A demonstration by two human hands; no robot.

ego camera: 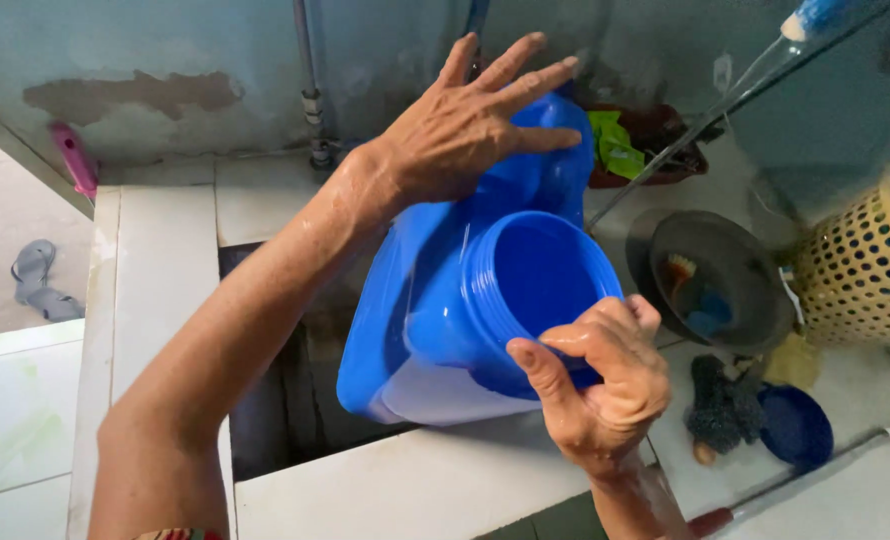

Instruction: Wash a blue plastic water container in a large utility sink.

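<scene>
The right hand [600, 385], at lower centre-right of the frame, curls its thumb and fingers around the threaded neck of a blue jug [465, 310], gripping the rim at its lower edge. The left hand [470, 125], at upper centre, lies flat and spread wide against the far end of the jug, fingers fanned toward the upper right, pressing rather than clasping; nothing is closed in it. Between the two hands the jug hangs tilted, its long axis running from the upper centre of the frame down toward the lower right, the open mouth [545, 280] facing the camera and the right hand, the base end under the left palm. The right hand is thus the nearer one to the mouth, the left the nearer to the base. The jug is held above a dark sink [275, 400] cut into a white tiled desk [415, 490], its lower corner just over the front rim. Further out, at right, a dark pan [740, 275] sits on the desk with a brush in it, a yellow basket [865, 270] beside it, and a blue lid [795, 425] and dark scourer [720, 405] lie below. A pipe [310, 90] runs down the stained wall at upper centre-left.
</scene>
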